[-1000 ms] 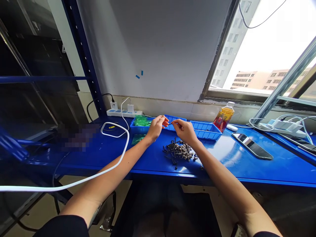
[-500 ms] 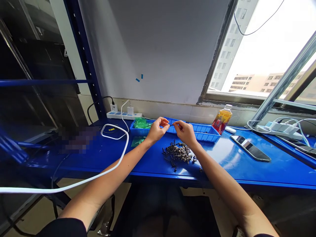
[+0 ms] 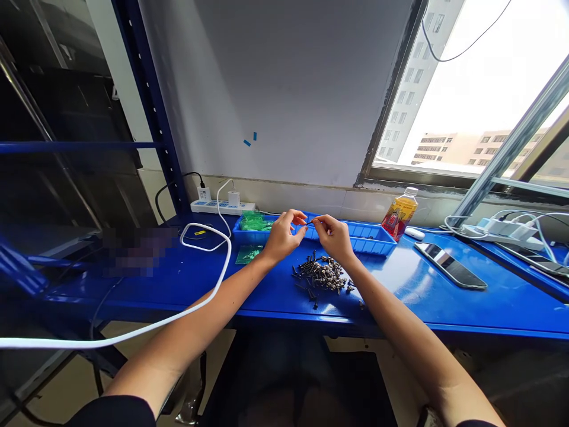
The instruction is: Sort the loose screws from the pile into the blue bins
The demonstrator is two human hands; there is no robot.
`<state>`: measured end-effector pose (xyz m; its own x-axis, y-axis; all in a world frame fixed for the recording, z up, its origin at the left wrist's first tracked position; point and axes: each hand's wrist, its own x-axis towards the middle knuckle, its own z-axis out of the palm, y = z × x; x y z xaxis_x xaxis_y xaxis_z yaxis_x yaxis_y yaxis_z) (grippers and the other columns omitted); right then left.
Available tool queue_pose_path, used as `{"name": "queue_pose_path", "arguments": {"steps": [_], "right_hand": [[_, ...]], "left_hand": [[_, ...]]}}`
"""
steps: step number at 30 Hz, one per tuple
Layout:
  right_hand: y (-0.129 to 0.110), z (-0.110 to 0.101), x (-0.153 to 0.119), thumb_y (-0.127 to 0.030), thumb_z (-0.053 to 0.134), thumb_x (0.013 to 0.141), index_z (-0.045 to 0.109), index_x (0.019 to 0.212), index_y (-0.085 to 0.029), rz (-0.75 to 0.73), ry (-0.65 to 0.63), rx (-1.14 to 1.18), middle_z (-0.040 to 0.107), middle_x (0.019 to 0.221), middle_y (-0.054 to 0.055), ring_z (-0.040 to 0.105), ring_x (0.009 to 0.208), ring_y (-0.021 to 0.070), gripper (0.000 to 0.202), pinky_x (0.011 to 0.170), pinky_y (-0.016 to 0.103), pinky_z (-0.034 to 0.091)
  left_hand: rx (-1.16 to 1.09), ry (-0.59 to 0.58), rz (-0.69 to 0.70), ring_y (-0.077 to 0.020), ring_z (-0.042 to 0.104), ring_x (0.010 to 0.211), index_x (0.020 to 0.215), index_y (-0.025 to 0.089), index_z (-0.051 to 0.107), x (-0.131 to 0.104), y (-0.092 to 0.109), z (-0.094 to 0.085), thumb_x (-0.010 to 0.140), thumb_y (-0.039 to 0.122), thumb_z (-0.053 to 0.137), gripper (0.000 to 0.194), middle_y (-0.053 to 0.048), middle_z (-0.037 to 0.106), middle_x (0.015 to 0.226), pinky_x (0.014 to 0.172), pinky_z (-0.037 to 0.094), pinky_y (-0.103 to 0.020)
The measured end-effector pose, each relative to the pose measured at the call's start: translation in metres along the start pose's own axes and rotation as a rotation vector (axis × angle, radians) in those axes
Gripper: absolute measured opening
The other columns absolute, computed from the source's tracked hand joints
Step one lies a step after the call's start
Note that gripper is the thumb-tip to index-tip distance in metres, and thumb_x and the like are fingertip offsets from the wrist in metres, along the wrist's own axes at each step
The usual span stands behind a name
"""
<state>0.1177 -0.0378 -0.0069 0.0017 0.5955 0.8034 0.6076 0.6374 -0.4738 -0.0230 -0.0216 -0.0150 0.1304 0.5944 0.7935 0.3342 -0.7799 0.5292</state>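
Note:
Above the front of the blue trays, my right hand (image 3: 333,238) is closed in a pinch on a thin dark screw (image 3: 310,223) that points left. Facing it, my left hand (image 3: 284,237) has its thumb and fingers apart around the screw's free end; whether it touches the screw is too small to tell. Below both hands lies a loose pile of screws (image 3: 326,274), some long and dark, others short and silvery. A small green bag (image 3: 248,255) rests on the table left of the pile, near my left wrist.
Blue trays (image 3: 371,242) line the back of the blue table (image 3: 400,296); green plastic bags (image 3: 253,221) fill the left end. A drink bottle (image 3: 400,213) and a phone (image 3: 451,265) are on the right. A white cable (image 3: 195,308) loops across my left forearm. Power strips (image 3: 222,207) stand behind.
The thumb and fingers of my left hand have spread apart around the screw's end. My right hand still pinches the screw, shifted very slightly.

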Motion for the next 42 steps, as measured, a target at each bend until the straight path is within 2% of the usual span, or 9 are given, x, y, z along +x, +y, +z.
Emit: {"name": "queue_pose_path", "arguments": {"steps": [10, 16, 21, 25, 29, 42], "right_hand": [[-0.0026, -0.0017, -0.0003, -0.033, 0.047, 0.077, 0.060, 0.065, -0.017, -0.025, -0.009, -0.019, 0.037, 0.042, -0.007, 0.032, 0.042, 0.0072, 0.023, 0.045, 0.021, 0.028], [-0.0029, -0.0028, -0.0003, -0.033, 0.047, 0.078, 0.059, 0.065, -0.017, -0.034, -0.003, -0.046, 0.037, 0.043, -0.007, 0.032, 0.042, 0.0070, 0.024, 0.045, 0.020, 0.027], [-0.0035, -0.0031, -0.0001, -0.033, 0.047, 0.078, 0.059, 0.066, -0.017, -0.044, 0.001, -0.054, 0.037, 0.043, -0.007, 0.031, 0.041, 0.0068, 0.023, 0.045, 0.021, 0.027], [-0.0037, -0.0041, 0.0000, -0.032, 0.047, 0.079, 0.059, 0.067, -0.018, -0.025, -0.003, -0.065, 0.037, 0.043, -0.007, 0.032, 0.042, 0.0072, 0.023, 0.046, 0.021, 0.028], [-0.0029, -0.0034, -0.0006, -0.033, 0.048, 0.079, 0.059, 0.066, -0.018, -0.023, -0.015, -0.071, 0.038, 0.043, -0.006, 0.032, 0.042, 0.0073, 0.023, 0.046, 0.021, 0.028], [-0.0033, -0.0018, -0.0008, -0.033, 0.048, 0.079, 0.058, 0.064, -0.018, -0.025, -0.012, -0.061, 0.038, 0.042, -0.006, 0.031, 0.041, 0.0073, 0.023, 0.045, 0.021, 0.027]], "left_hand": [[0.105, 0.044, 0.080, -0.0124, 0.062, 0.074, 0.086, 0.020, 0.057, -0.0005, -0.0002, -0.0009, 0.071, 0.004, 0.063, 0.022, 0.001, 0.067, 0.075, 0.060, 0.048, -0.022], [0.125, 0.108, 0.110, -0.0110, 0.061, 0.070, 0.084, 0.020, 0.058, -0.0016, -0.0015, -0.0003, 0.074, 0.010, 0.062, 0.014, 0.000, 0.064, 0.078, 0.061, 0.049, -0.023], [0.110, 0.117, 0.140, -0.0125, 0.061, 0.077, 0.088, 0.020, 0.056, -0.0020, 0.0013, -0.0018, 0.078, 0.009, 0.058, 0.015, 0.000, 0.065, 0.081, 0.066, 0.049, -0.024], [0.115, 0.130, 0.104, -0.0147, 0.060, 0.083, 0.090, 0.021, 0.056, -0.0010, 0.0032, -0.0036, 0.077, 0.009, 0.059, 0.018, 0.000, 0.066, 0.079, 0.067, 0.049, -0.025], [0.114, 0.140, 0.068, -0.0136, 0.061, 0.080, 0.089, 0.021, 0.057, 0.0006, 0.0032, -0.0039, 0.077, 0.009, 0.059, 0.017, 0.000, 0.066, 0.080, 0.068, 0.049, -0.025], [0.075, 0.139, 0.082, -0.0121, 0.064, 0.077, 0.088, 0.020, 0.058, 0.0016, 0.0023, -0.0035, 0.076, 0.007, 0.061, 0.017, 0.000, 0.067, 0.080, 0.069, 0.050, -0.025]]}}
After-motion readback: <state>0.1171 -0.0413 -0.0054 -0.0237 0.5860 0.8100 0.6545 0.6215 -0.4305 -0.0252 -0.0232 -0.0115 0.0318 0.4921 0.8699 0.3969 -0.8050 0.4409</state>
